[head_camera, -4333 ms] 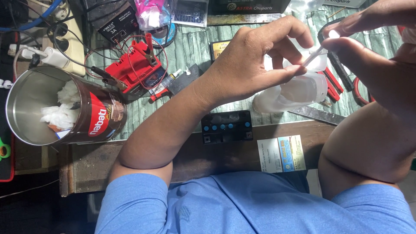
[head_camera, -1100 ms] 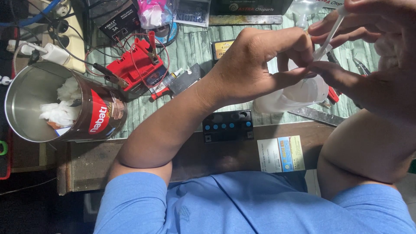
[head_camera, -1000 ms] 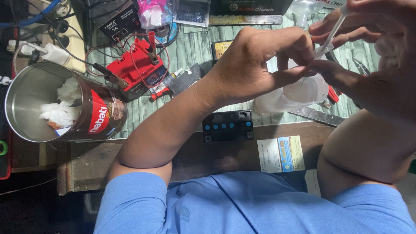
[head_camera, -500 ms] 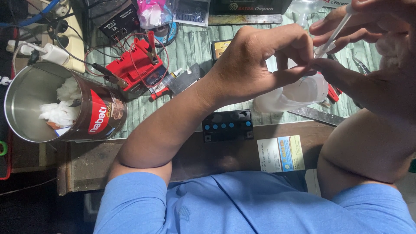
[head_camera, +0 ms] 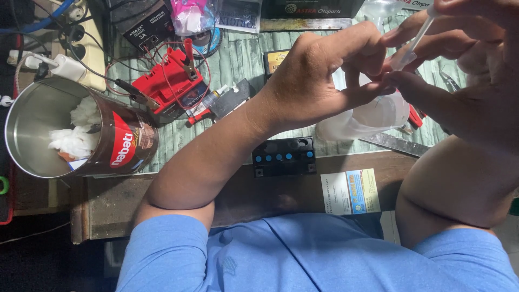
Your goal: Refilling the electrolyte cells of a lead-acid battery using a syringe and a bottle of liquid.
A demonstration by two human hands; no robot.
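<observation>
While the metal tin (head_camera: pixel 51 132) with white wadding lies on its side at nine o'clock and the red charger (head_camera: pixel 170 81) with its clip leads sits at about eleven, the left hand (head_camera: pixel 319 81) hangs above the translucent plastic cup (head_camera: pixel 378 116), thumb and forefinger pinched together at the lower tip of the thin white tube (head_camera: pixel 415 39). That tube runs on a slant, its long axis from about seven o'clock up to one o'clock, and its upper end is held in the closed fingers of the right hand (head_camera: pixel 465 70). Both hands touch it; the right holds more of its length. Pale and slender, the tube resembles a dropper stem. A small black battery (head_camera: pixel 284 157) lies below the cup, towards six o'clock.
</observation>
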